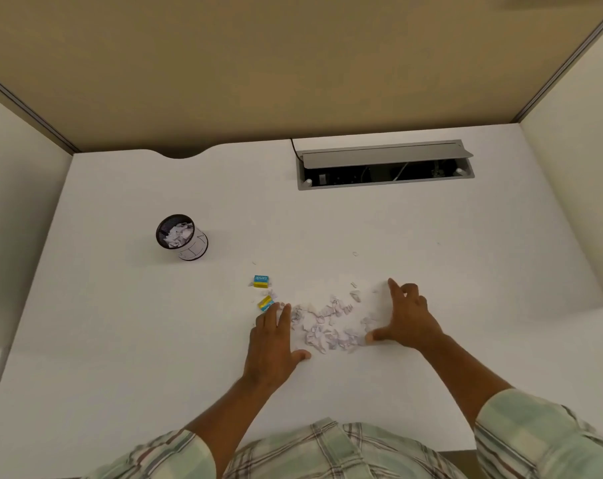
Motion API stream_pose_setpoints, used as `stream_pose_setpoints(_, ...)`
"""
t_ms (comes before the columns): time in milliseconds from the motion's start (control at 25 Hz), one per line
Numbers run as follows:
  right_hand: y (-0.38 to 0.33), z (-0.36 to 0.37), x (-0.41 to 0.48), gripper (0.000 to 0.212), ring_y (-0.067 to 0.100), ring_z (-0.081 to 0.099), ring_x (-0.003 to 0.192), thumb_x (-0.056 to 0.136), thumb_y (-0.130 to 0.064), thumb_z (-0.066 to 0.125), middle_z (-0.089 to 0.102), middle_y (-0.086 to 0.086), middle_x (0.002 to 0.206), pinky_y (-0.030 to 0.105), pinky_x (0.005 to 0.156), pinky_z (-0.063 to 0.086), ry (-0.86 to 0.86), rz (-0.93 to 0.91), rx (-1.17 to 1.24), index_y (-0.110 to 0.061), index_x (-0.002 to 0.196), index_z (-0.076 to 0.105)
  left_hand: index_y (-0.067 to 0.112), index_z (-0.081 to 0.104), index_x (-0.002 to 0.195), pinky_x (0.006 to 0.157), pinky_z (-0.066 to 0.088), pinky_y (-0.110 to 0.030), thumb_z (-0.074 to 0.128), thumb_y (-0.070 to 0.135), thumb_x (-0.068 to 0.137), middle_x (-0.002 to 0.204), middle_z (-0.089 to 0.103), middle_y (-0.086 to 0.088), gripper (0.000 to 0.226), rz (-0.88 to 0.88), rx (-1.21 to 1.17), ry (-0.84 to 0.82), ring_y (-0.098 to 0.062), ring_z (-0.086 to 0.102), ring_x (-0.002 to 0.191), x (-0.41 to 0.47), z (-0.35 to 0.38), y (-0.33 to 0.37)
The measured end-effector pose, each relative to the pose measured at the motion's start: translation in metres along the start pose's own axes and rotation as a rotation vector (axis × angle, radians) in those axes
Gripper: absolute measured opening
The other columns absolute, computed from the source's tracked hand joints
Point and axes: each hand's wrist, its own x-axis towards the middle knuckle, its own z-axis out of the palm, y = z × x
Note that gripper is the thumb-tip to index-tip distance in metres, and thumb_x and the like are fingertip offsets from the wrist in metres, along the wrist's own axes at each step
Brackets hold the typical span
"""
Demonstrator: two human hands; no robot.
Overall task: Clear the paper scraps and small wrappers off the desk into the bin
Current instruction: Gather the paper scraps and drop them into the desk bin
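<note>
A loose pile of torn white paper scraps (pixel 327 323) lies on the white desk (pixel 120 340), between my two hands. My left hand (pixel 274 340) rests flat on the desk at the pile's left edge, fingers together, holding nothing. My right hand (pixel 405 318) stands on its edge at the pile's right side, fingers spread and curved toward the scraps. Two blue-and-yellow wrappers lie left of the pile: one (pixel 261 281) apart, the other (pixel 265 303) just beyond my left fingertips. A small black mesh bin (pixel 182 236) with paper scraps inside stands at the far left.
A few stray scraps (pixel 355 253) lie beyond the pile. An open grey cable tray (pixel 384 165) is set into the desk at the back right. Beige partition walls enclose the desk at the back and both sides.
</note>
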Motion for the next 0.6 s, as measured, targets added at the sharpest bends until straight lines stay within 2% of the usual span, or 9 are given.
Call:
stream_pose_setpoints(80, -0.003, 0.009, -0.005, 0.152, 0.035, 0.042, 0.122, 0.036, -0.074, 0.087, 0.025, 0.011, 0.139, 0.049, 0.097, 0.051, -0.046, -0.040, -0.089, -0.021, 0.153, 0.006, 0.019, 0.014, 0.158, 0.115, 0.037, -0.038, 0.076, 0.062, 0.073, 0.162, 0.018, -0.006, 0.114, -0.033, -0.071, -0.059, -0.027, 0.029, 0.143, 0.001, 0.004, 0.004)
stream_pose_setpoints(200, -0.028, 0.030, -0.011, 0.145, 0.033, 0.044, 0.118, 0.043, -0.063, 0.092, 0.027, 0.011, 0.135, 0.047, 0.096, 0.052, -0.058, -0.139, -0.148, -0.020, 0.153, 0.008, 0.020, 0.012, 0.158, 0.118, 0.033, -0.033, 0.080, 0.046, 0.079, 0.162, 0.016, -0.003, 0.108, -0.021, -0.211, -0.088, -0.024, 0.022, 0.147, 0.003, 0.010, 0.018)
stream_pose_setpoints(280, -0.050, 0.047, -0.015, 0.131, 0.032, 0.046, 0.116, 0.053, -0.051, 0.093, 0.028, 0.011, 0.134, 0.046, 0.092, 0.055, -0.056, -0.218, -0.182, -0.018, 0.151, 0.012, 0.021, 0.014, 0.158, 0.118, 0.032, -0.029, 0.079, 0.037, 0.083, 0.162, 0.017, -0.002, 0.101, 0.009, -0.273, -0.101, -0.020, 0.020, 0.150, 0.004, 0.013, 0.027)
stream_pose_setpoints(360, -0.070, 0.060, -0.016, 0.113, 0.032, 0.051, 0.114, 0.064, -0.041, 0.091, 0.033, 0.012, 0.133, 0.044, 0.089, 0.057, -0.037, -0.288, -0.163, -0.017, 0.148, 0.021, 0.021, 0.022, 0.157, 0.115, 0.037, -0.026, 0.080, 0.034, 0.083, 0.158, 0.024, 0.000, 0.094, 0.024, -0.329, -0.103, -0.018, 0.028, 0.148, 0.007, 0.016, 0.032)
stream_pose_setpoints(480, -0.083, 0.057, -0.013, 0.096, 0.030, 0.053, 0.118, 0.073, -0.035, 0.086, 0.037, 0.011, 0.136, 0.040, 0.094, 0.055, 0.015, -0.323, -0.046, -0.017, 0.147, 0.028, 0.022, 0.040, 0.148, 0.102, 0.052, -0.028, 0.083, 0.040, 0.078, 0.146, 0.036, 0.005, 0.084, 0.011, -0.335, -0.018, -0.017, 0.046, 0.134, 0.008, 0.007, 0.027)
stream_pose_setpoints(600, -0.072, 0.035, -0.006, 0.105, 0.029, 0.052, 0.122, 0.068, -0.045, 0.088, 0.036, 0.009, 0.141, 0.042, 0.095, 0.055, 0.052, -0.282, -0.020, -0.021, 0.150, 0.027, 0.027, 0.035, 0.149, 0.092, 0.055, -0.036, 0.083, 0.053, 0.072, 0.147, 0.033, 0.002, 0.094, -0.114, -0.183, 0.022, -0.020, 0.045, 0.132, 0.006, -0.006, 0.017)
